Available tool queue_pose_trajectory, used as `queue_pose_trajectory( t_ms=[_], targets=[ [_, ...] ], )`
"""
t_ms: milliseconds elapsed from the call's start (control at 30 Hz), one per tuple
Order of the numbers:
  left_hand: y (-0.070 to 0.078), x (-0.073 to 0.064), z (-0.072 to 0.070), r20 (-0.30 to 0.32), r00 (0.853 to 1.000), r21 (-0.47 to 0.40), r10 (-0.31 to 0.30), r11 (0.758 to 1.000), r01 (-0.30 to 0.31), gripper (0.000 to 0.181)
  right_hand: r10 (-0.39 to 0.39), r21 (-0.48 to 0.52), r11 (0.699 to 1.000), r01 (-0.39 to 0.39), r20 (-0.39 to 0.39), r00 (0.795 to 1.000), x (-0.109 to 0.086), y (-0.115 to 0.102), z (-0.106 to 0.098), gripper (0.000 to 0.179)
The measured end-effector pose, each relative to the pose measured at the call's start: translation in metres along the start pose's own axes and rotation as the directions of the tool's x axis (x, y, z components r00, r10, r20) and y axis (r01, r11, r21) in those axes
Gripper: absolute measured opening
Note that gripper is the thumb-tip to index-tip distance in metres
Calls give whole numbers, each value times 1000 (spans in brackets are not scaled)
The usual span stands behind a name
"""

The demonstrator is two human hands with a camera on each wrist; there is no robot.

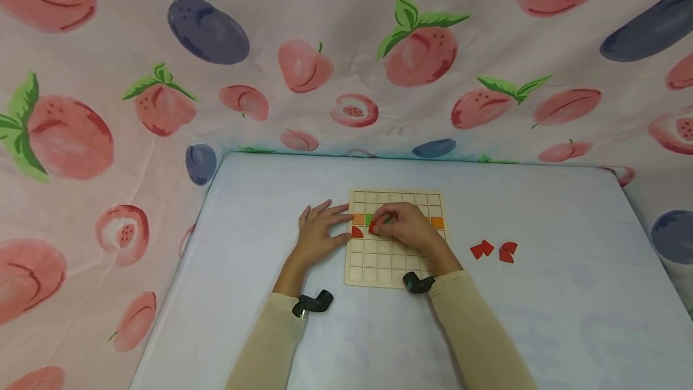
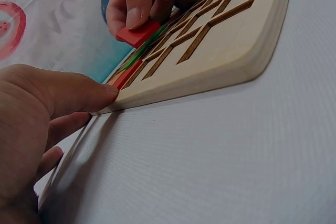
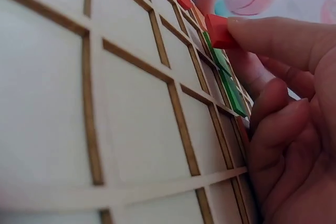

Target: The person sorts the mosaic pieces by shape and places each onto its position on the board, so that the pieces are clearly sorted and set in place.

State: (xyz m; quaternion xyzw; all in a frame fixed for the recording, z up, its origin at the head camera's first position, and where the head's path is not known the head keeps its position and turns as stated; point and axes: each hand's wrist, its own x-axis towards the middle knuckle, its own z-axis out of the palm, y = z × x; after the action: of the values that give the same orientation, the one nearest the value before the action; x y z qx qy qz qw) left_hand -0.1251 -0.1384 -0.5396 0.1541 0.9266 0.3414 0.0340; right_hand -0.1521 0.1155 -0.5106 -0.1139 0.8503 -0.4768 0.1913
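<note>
One red tile [image 3: 218, 31] is pinched between the right hand's [image 1: 408, 224] thumb and fingers, over the left part of a pale wooden grid board [image 1: 373, 263]. It looks light, stiff and smooth, perhaps slightly slippery; its side edges seem the best hold. The left hand [image 1: 319, 235] is spread, gripping nothing, its thumb touching the board's edge. Square recesses show dark brown walls; a red quarter-round [image 1: 357, 232], an orange square [image 1: 359, 219] and a green tile [image 1: 369, 219] lie in some. Flat red pieces [image 1: 508, 256] lie to the right on a white tabletop [image 1: 368, 342].
</note>
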Motion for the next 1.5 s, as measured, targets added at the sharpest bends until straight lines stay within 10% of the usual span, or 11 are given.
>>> queue_pose_trajectory(
  t_ms=[1500],
  targets=[
    [1, -1, -1, -21, 1000, -7, 16, 1000, -16, 42, -16, -143, 990, 12, -24, 1000, 3, -8, 10, 8]
  ],
)
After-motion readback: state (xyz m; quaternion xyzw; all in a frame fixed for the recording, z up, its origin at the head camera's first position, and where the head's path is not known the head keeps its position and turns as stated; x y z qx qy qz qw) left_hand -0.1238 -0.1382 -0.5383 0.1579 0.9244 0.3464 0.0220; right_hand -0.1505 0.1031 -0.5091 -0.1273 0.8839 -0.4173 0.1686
